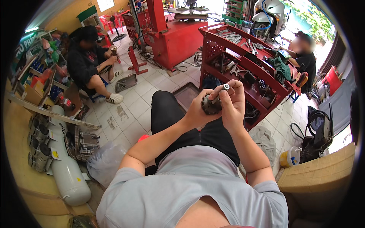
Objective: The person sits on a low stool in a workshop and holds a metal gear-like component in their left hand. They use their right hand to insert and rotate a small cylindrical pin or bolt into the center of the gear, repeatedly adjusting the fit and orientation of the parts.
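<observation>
Pale tiled floor [140,104] under me, stained in spots. A flat metal tray [126,82] lies on it to my left, a white gas cylinder [68,173] lies lengthwise nearer me, a plaid bag [84,143] just beside it. The red tool cart [243,64] ahead carries wrenches [232,37] on top.

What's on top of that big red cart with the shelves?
The top tray of the red cart holds a row of metal wrenches and a crumpled green cloth. Dark parts sit on the lower shelves, too small to tell apart.
</observation>
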Tool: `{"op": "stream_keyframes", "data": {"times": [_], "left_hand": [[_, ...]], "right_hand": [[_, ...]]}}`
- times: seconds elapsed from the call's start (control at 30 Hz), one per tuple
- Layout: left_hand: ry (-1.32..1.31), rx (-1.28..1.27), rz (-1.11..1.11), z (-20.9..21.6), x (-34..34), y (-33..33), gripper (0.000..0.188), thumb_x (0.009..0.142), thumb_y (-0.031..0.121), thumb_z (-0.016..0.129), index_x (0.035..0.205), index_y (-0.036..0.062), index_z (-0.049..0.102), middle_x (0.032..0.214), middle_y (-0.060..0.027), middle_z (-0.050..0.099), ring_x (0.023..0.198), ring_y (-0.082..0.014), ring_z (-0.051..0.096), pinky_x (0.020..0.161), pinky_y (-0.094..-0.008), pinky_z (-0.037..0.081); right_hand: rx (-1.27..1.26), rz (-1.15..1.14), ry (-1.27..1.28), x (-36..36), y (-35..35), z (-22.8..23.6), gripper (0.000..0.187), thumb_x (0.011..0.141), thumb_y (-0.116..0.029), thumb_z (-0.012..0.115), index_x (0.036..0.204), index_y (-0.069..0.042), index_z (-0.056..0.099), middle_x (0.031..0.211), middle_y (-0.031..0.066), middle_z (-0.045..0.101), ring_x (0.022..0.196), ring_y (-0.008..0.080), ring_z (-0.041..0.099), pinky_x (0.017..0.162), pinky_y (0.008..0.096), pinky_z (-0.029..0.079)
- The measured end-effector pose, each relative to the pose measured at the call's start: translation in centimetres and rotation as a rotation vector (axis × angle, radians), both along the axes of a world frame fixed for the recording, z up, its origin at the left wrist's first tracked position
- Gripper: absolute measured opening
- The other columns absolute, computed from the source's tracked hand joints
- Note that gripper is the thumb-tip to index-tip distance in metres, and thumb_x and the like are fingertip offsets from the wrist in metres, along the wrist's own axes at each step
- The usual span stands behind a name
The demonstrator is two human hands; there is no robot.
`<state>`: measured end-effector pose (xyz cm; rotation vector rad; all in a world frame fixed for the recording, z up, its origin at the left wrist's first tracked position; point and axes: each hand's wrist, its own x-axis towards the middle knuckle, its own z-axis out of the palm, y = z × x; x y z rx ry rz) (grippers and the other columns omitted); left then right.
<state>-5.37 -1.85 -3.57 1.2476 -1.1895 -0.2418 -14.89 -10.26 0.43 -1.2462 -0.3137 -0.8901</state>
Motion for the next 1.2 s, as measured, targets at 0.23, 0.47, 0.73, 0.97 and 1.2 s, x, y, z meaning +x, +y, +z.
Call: {"op": "stream_keyframes", "data": {"times": [0.23,0.47,0.73,0.97,1.2], "left_hand": [[0.005,0.016,0.001,-0.5,0.2,0.0,0.057,0.067,0.016,0.083,0.113,0.005,0.051,0.094,-0.0072,0.064,0.085,-0.0132,0.062,0.078,-0.0298,0.051],[0.01,-0.003,0.0,-0.1,-0.1,-0.1,0.057,0.067,0.016,0.082,0.113,0.005,0.051,0.092,-0.0063,0.064,0.084,-0.0124,0.062,0.077,-0.0295,0.051],[-0.018,-0.017,0.003,-0.1,0.1,-0.1,0.057,0.066,0.017,0.083,0.113,0.0054,0.051,0.092,-0.0064,0.065,0.082,-0.0131,0.063,0.076,-0.0301,0.051],[-0.02,-0.005,0.005,-0.2,0.2,0.1,0.057,0.067,0.017,0.083,0.113,0.0053,0.051,0.093,-0.0073,0.065,0.085,-0.0133,0.063,0.078,-0.0305,0.051],[-0.008,-0.022,0.016,0.0,-0.1,0.0,0.057,0.067,0.016,0.082,0.114,0.0048,0.051,0.095,-0.0076,0.064,0.087,-0.0136,0.062,0.079,-0.0306,0.05]], "right_hand": [[0.038,0.03,0.072,-0.6,0.2,0.6,0.033,0.103,-0.022,0.042,0.129,-0.003,0.04,0.091,0.0068,0.059,0.086,0.0129,0.058,0.086,0.0289,0.047],[0.07,0.037,0.098,-0.5,0.0,0.5,0.03,0.1,-0.019,0.049,0.123,-0.003,0.041,0.093,0.0085,0.059,0.087,0.0136,0.058,0.084,0.0289,0.047],[0.009,0.033,0.001,-0.2,0.0,0.2,0.027,0.101,-0.018,0.045,0.122,-0.001,0.047,0.094,0.0069,0.061,0.087,0.0126,0.058,0.084,0.0278,0.047],[0.112,0.104,0.032,-0.6,0.3,0.9,0.019,0.1,-0.014,0.048,0.114,-0.001,0.049,0.095,0.0079,0.061,0.088,0.0137,0.059,0.084,0.029,0.048],[0.106,0.088,0.072,-0.6,0.1,0.6,0.02,0.098,-0.013,0.052,0.113,-0.002,0.046,0.096,0.0096,0.062,0.089,0.0154,0.06,0.085,0.031,0.049]]}}
